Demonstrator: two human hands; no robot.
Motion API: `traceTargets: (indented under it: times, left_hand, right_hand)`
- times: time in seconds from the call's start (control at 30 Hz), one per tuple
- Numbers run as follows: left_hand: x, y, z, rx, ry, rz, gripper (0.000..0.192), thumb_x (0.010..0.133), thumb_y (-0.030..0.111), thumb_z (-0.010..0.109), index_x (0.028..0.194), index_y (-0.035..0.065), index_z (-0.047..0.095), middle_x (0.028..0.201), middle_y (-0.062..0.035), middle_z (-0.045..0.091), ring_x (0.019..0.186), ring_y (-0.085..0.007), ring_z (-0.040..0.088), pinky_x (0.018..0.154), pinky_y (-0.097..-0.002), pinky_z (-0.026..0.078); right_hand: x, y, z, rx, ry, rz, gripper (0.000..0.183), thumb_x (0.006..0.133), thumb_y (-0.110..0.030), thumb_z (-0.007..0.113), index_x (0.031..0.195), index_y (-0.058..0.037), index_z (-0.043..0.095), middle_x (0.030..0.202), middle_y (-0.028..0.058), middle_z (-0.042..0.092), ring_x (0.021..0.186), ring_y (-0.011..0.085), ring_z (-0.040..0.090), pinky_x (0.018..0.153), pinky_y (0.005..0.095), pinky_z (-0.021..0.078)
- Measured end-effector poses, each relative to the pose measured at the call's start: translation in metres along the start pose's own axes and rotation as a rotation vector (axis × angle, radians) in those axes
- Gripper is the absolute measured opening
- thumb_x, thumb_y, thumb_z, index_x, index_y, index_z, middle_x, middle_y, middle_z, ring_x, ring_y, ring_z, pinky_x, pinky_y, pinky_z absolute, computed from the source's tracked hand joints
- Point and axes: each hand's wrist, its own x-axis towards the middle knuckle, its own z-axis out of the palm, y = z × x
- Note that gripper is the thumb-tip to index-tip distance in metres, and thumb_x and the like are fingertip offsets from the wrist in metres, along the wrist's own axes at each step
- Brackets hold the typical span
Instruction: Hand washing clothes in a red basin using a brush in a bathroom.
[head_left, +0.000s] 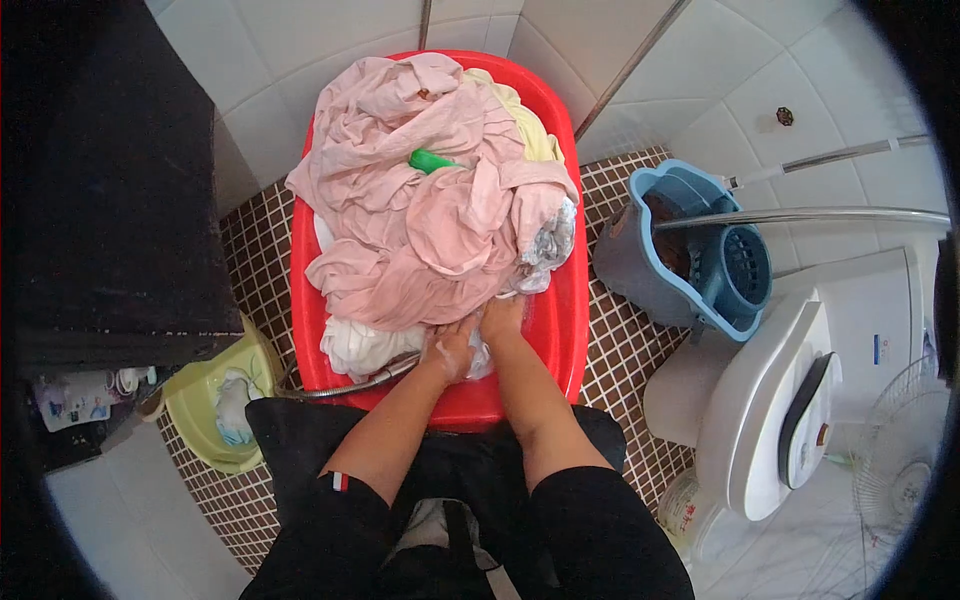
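Note:
A red plastic tub (571, 322) stands before me, heaped with wet laundry. Pink fabric (450, 217) covers most of the pile, with yellow cloth (529, 120) behind it and white cloth (367, 346) at the near left. My left hand (452, 346), wet with suds, presses against the near edge of the pink fabric. Beside it my right hand (502, 316) reaches down into the laundry, its fingers hidden. Whether either hand grips cloth cannot be told. A green object (433, 160) pokes out among the pink folds. A metal shower hose (352, 388) runs over the tub's near left side.
To the right stand a blue mop bucket (645, 300) with a metal handle (810, 215) and a white toilet (739, 420). A yellow-green basin (199, 397) holding cloth sits at left, near a dark cabinet (112, 225). Brown mosaic tiles (615, 360) cover the floor.

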Motion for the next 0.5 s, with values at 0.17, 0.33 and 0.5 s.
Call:
traceTargets:
  times: [0.17, 0.33, 0.5]
  left_hand:
    - [-0.010, 0.002, -0.028, -0.439, 0.049, 0.058, 0.071, 0.072, 0.011, 0.062, 0.135, 0.0063, 0.029, 0.125, -0.0223, 0.045, 0.118, -0.0340, 0.043, 0.099, -0.0374, 0.034]
    - [-0.012, -0.024, -0.032, -0.542, 0.112, -0.138, 0.047, 0.069, 0.011, 0.059, 0.114, 0.0003, 0.051, 0.107, -0.0239, 0.056, 0.102, -0.0356, 0.053, 0.088, -0.0378, 0.042]
    - [0.001, -0.019, -0.057, -1.045, 0.477, -0.255, 0.029, 0.069, 0.006, 0.054, 0.097, 0.0014, 0.060, 0.085, -0.0186, 0.063, 0.081, -0.0347, 0.060, 0.075, -0.0389, 0.047]
  right_hand:
    - [0.010, 0.069, -0.028, 0.834, -0.085, -0.143, 0.024, 0.082, -0.022, 0.055, 0.098, -0.0062, 0.062, 0.091, 0.0129, 0.064, 0.083, 0.0223, 0.060, 0.076, 0.0373, 0.0452]
    - [-0.085, 0.105, -0.220, 1.196, 0.111, -0.135, 0.014, 0.078, -0.009, 0.057, 0.091, -0.0030, 0.060, 0.076, 0.0077, 0.060, 0.069, 0.0136, 0.057, 0.061, 0.0286, 0.0454]
    - [-0.127, 0.119, -0.236, 1.313, 0.204, -0.098, 0.015, 0.079, -0.006, 0.056, 0.093, -0.0026, 0.057, 0.075, 0.0031, 0.059, 0.064, 0.0062, 0.052, 0.057, 0.0234, 0.0430]
